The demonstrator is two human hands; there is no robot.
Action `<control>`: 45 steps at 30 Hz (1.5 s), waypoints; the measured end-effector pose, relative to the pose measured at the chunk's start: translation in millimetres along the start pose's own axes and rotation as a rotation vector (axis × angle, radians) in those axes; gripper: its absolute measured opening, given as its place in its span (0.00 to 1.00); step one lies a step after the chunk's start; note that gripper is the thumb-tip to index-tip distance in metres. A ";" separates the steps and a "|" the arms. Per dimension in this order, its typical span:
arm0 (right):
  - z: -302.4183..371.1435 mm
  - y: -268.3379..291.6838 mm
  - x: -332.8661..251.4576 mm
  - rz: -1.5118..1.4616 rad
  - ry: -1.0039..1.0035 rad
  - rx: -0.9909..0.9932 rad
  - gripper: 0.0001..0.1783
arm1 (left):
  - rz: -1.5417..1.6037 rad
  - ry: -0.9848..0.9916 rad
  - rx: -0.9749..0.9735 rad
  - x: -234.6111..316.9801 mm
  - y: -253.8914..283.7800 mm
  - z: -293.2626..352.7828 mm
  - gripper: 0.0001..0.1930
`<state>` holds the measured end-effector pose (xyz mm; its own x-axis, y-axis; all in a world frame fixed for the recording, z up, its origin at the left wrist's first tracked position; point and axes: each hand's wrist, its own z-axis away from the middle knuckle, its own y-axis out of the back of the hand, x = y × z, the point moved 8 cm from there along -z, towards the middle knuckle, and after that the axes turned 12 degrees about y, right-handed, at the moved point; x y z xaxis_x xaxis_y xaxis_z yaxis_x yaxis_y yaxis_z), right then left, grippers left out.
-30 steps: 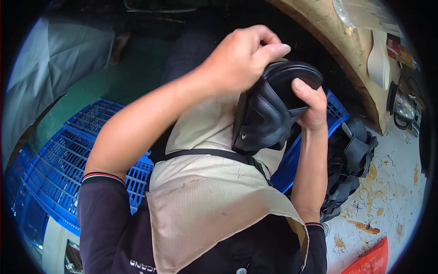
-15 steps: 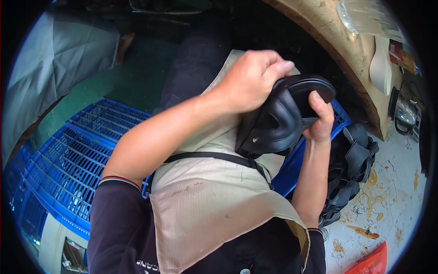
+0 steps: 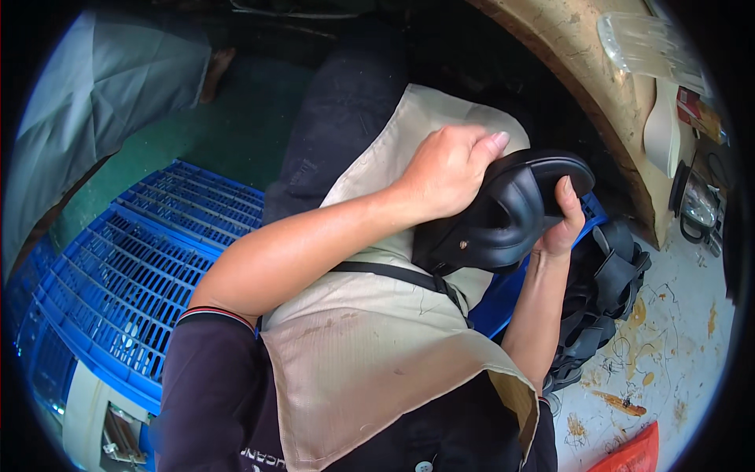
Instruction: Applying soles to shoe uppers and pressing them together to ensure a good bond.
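A black sandal (image 3: pixel 511 211) with a wide padded strap and a small round metal stud is held above my lap, tilted. My right hand (image 3: pixel 562 224) grips it from the right, thumb along its rim beside the footbed and the other fingers hidden beneath. My left hand (image 3: pixel 452 169) is closed at the sole's far left edge, its thumb pressed against the curled fingers. Whatever lies inside those fingers is hidden. Under the sandal a beige apron (image 3: pixel 385 385) covers my lap, with a black strap across it.
At left is a blue slatted plastic crate (image 3: pixel 141 275). On the right, black strappy sandals (image 3: pixel 605 291) are heaped beside a glue-stained pale surface (image 3: pixel 637 370). A curved worn table edge (image 3: pixel 582 71) runs along the upper right, with a white sole-shaped piece (image 3: pixel 662 130) by it. A red item (image 3: pixel 629 456) lies lower right.
Both hands and the sandal have shifted slightly right and down in view. My left hand stays closed by the sole's edge; my right hand keeps its grip.
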<state>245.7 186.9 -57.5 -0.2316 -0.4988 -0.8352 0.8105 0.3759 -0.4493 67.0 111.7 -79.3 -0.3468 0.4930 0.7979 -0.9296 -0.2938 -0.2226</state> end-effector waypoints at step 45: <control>9.7 41.1 13.9 -0.588 0.029 -0.278 0.36 | -0.179 0.144 -0.194 -48.0 -78.9 -21.6 0.17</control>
<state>281.0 187.8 -84.5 -0.6118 -0.6633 -0.4310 0.3751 0.2365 -0.8963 154.3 128.9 -112.1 -0.1763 0.6377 0.7498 -0.9793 -0.0363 -0.1994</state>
